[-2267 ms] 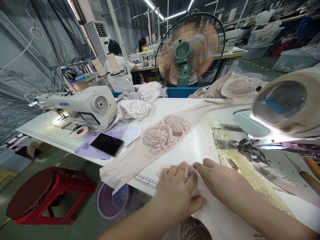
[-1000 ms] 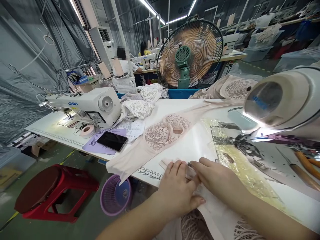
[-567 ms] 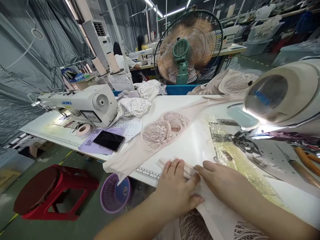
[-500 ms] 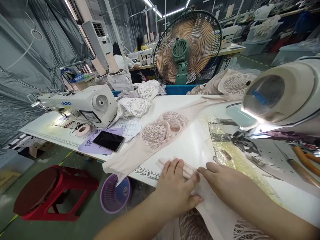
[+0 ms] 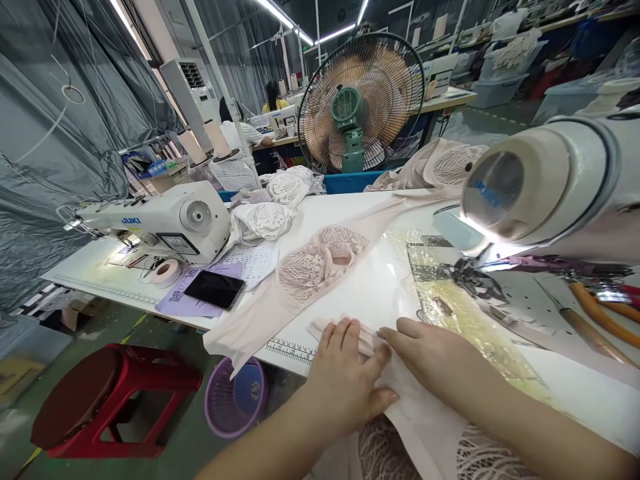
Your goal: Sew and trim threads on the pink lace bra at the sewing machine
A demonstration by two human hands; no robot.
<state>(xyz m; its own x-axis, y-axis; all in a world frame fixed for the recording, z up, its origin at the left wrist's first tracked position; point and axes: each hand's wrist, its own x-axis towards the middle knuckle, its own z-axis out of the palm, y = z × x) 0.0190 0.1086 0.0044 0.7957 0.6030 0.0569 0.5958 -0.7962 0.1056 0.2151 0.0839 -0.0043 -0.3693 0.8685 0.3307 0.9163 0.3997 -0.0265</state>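
- The left hand (image 5: 345,380) lies palm down on a pale pink garment (image 5: 420,413) at the near edge of the white desk (image 5: 385,283).
- The right hand (image 5: 430,353) touches the same fabric just beside it.
- A pink lace bra (image 5: 305,275) lies flat beyond the hands.
- A black phone (image 5: 215,289) rests partly on a purple sheet (image 5: 171,301).
- Behind the desk stands a green fan (image 5: 347,107).
- A red stool (image 5: 145,400) stands near a purple basket (image 5: 220,403).

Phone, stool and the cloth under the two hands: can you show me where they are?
Phone (image 5: 215,289), head view: on the middle of its dark screen.
Stool (image 5: 80,397), head view: on its brown seat.
Cloth (image 5: 416,402), head view: on its plain pale part.
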